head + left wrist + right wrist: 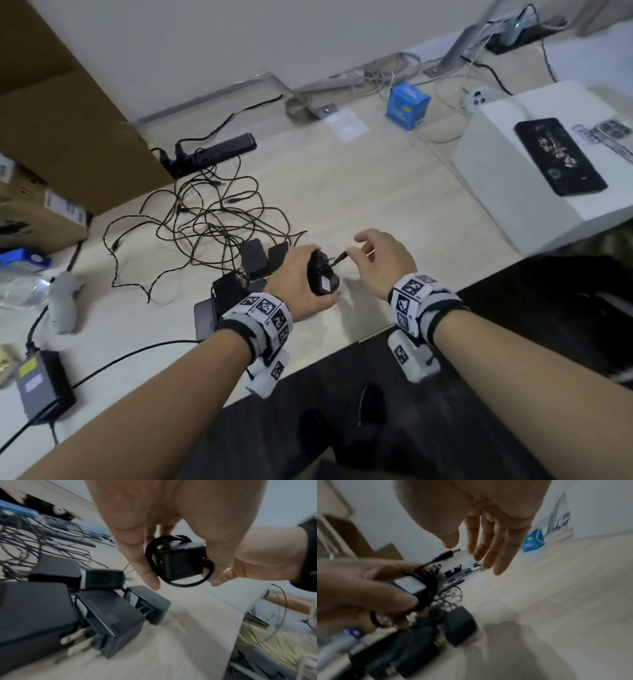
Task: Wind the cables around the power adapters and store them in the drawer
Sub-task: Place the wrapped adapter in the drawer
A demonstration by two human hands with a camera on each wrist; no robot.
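My left hand (pixel 308 274) grips a black power adapter (pixel 323 279) just above the table's front edge, its cable wound around the body (pixel 181 561). The cable's barrel plug (pixel 342 256) sticks out free toward my right hand (pixel 373 253). That hand hovers just right of the adapter; its fingers (pixel 496 550) are straight and hold nothing, with the thumb close to the plug (pixel 448 554). Several more black adapters (pixel 253 260) lie in a pile left of my left hand (pixel 185 585). Their loose cables (pixel 205 222) tangle behind them. No drawer is in view.
A black power strip (pixel 212 154) lies behind the tangle, beside cardboard boxes (pixel 51 120) at the left. A white box (pixel 496 178) with a phone (pixel 558 157) on it stands at the right. A blue carton (pixel 407 104) sits at the back, a grey power brick (pixel 41 387) at front left.
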